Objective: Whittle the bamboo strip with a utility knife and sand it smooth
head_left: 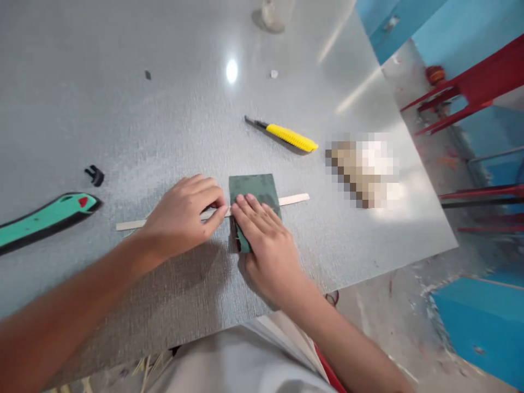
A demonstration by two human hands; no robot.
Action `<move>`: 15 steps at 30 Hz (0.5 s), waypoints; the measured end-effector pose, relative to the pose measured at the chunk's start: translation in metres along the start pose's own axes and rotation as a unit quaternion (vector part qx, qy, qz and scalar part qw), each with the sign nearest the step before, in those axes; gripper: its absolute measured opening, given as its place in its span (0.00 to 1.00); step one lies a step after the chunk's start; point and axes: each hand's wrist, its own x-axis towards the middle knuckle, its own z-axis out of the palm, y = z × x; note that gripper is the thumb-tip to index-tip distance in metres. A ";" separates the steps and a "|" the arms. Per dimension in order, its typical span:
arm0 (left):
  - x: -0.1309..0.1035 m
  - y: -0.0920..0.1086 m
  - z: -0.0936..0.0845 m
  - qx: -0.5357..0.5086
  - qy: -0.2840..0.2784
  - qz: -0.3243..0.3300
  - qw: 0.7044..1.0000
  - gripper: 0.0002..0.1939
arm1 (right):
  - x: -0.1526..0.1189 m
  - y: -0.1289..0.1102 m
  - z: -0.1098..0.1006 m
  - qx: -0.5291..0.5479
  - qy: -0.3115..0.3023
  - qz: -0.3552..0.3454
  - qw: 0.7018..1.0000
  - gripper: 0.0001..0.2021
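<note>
A thin pale wooden strip (295,199) lies across the grey table, running left to right beneath a dark green sheet (254,184). My right hand (264,232) presses flat on the sheet, its fingers together over the strip. The sheet's near side folds down by my thumb. Just left of the sheet, my left hand (190,213) pinches the strip between thumb and index finger. The strip's left end sticks out past my left wrist.
A yellow utility knife (290,137) lies beyond my hands. At the left are a green-and-black tool (49,218) and a small black clip (95,175). A blurred brown block (354,172) sits right, a whitish container (273,15) at the back. The table's edge (393,268) runs close by.
</note>
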 end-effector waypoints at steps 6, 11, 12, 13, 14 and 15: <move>0.001 0.002 0.002 0.000 0.004 -0.006 1.000 0.10 | -0.003 0.010 -0.004 -0.004 0.027 0.051 0.998 0.43; 0.000 0.002 0.003 -0.011 0.008 0.001 1.000 0.09 | 0.003 -0.005 0.004 -0.001 -0.005 -0.006 1.000 0.44; 0.000 0.001 0.003 -0.012 0.008 -0.001 1.000 0.09 | 0.004 -0.005 0.003 0.008 -0.014 -0.016 1.000 0.44; 0.000 0.001 0.003 -0.013 0.007 -0.003 1.000 0.09 | 0.003 -0.002 0.001 0.013 -0.017 -0.015 1.000 0.44; 0.000 0.001 0.002 -0.015 0.005 -0.005 1.000 0.10 | 0.002 0.002 -0.001 0.014 -0.012 -0.006 1.000 0.44; -0.001 0.001 0.002 -0.017 0.002 -0.007 1.000 0.10 | 0.000 0.006 -0.004 0.012 -0.003 0.007 1.000 0.44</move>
